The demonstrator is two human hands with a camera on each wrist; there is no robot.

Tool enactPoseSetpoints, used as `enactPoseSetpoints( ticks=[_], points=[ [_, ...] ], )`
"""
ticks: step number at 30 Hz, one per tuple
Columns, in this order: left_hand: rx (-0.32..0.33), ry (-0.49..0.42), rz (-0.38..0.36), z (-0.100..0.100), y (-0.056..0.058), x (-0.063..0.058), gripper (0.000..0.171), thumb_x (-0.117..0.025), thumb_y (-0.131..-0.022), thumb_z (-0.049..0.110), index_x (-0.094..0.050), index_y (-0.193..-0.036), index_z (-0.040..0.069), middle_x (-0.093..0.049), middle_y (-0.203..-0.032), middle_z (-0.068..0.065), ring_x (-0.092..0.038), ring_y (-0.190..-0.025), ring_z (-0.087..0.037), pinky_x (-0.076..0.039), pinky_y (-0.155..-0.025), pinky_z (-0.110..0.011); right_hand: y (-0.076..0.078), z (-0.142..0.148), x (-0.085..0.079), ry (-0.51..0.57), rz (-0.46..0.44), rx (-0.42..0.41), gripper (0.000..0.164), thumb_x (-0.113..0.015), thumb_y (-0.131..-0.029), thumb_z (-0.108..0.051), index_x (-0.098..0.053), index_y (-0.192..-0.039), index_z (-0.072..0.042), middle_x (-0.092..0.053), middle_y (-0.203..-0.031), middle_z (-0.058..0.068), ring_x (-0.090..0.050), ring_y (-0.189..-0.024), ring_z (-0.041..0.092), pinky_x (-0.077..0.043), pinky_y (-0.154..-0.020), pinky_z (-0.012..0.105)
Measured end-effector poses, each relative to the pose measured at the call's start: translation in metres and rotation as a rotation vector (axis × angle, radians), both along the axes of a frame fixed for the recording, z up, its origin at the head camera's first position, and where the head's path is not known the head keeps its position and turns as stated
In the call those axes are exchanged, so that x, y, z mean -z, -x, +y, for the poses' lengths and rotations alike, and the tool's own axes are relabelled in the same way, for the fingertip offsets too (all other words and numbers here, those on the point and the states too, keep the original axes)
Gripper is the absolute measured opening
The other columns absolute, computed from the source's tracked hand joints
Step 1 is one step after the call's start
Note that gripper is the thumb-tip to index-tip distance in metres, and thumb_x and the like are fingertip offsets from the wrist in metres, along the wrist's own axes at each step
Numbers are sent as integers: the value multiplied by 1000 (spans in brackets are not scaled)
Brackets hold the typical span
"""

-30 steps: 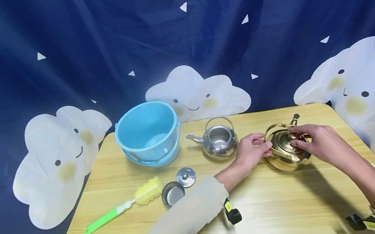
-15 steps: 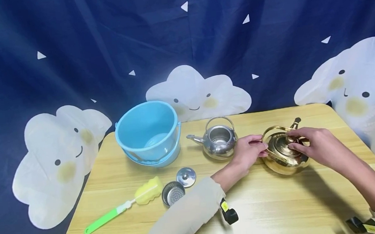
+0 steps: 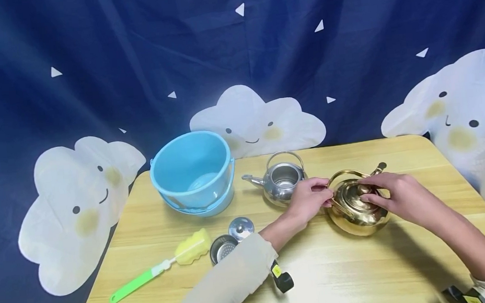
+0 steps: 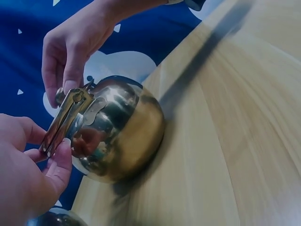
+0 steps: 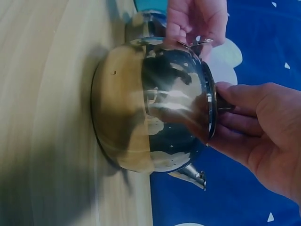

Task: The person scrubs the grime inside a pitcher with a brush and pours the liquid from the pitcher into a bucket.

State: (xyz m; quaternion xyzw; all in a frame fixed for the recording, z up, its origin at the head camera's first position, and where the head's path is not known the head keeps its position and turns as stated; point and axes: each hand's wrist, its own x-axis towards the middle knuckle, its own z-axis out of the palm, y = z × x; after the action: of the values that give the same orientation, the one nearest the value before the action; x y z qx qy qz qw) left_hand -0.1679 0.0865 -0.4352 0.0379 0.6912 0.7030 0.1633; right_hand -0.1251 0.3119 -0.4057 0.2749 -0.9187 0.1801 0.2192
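A shiny gold teapot (image 3: 357, 221) sits on the right part of the table, its spout pointing to the back right. My left hand (image 3: 306, 202) pinches the left side of the teapot's raised handle (image 4: 63, 122) between thumb and fingers. With thumb and fingertips, my right hand (image 3: 398, 195) grips the knob of the gold lid (image 3: 350, 200), which lies on the teapot's opening. In the right wrist view the lid's rim (image 5: 210, 101) appears seated against the body. Left of my left hand stands a silver teapot (image 3: 277, 191), uncovered and partly hidden by that hand.
A blue bucket (image 3: 225, 203) stands at the back left of the wooden table (image 3: 348, 277). A small silver lid (image 3: 241, 227), a strainer (image 3: 220, 246) and a yellow sponge brush (image 3: 192, 247) with a green handle lie in front of it. My left sleeve partly covers the strainer.
The gold teapot has shifted left and towards me, with both hands moving along on its handle and lid knob. My left hand now overlaps the silver teapot.
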Motion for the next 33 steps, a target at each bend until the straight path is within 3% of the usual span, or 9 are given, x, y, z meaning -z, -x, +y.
enactPoseSetpoints(
  ticks=[5, 17, 25, 29, 33],
  points=[
    [21, 61, 24, -9, 0, -1, 36, -70, -87, -6, -72, -122, -1, -77, -97, -10, -65, -63, -11, -65, -66, -25, -3, -8, 0, -11, 42, -45, 42, -92, -69, -11, -78, -109, -9, -79, -92, 5, -75, -81, 22, -62, -71, 39],
    [116, 166, 51, -34, 1, -7, 32, -71, -91, -2, -71, -123, -1, -77, -100, -13, -66, -66, -9, -65, -68, -24, -12, -29, -3, -13, 25, -107, 38, -91, -71, -9, -78, -106, -7, -80, -96, 7, -76, -86, 23, -65, -74, 41],
    [155, 230, 73, -51, -1, -9, 34, -71, -91, 0, -71, -125, 1, -74, -125, -18, -67, -65, -10, -67, -78, -40, -16, -43, -4, -39, 61, -149, 36, -89, -73, -15, -78, -106, -5, -79, -96, 7, -76, -85, 23, -66, -73, 39],
    [178, 268, 73, -60, -2, -10, 35, -72, -92, 4, -71, -127, 3, -76, -117, -15, -69, -67, -11, -67, -81, -42, -17, -50, -4, -44, 60, -168, 36, -89, -75, -16, -78, -108, -6, -79, -98, 6, -76, -87, 22, -66, -74, 38],
    [191, 292, 78, -69, -3, -11, 36, -73, -92, 5, -71, -128, 5, -77, -109, -10, -71, -69, -16, -67, -80, -43, -17, -57, -4, -40, 47, -196, 30, -86, -82, -20, -78, -109, -7, -79, -98, 4, -76, -87, 22, -66, -74, 38]
  ],
)
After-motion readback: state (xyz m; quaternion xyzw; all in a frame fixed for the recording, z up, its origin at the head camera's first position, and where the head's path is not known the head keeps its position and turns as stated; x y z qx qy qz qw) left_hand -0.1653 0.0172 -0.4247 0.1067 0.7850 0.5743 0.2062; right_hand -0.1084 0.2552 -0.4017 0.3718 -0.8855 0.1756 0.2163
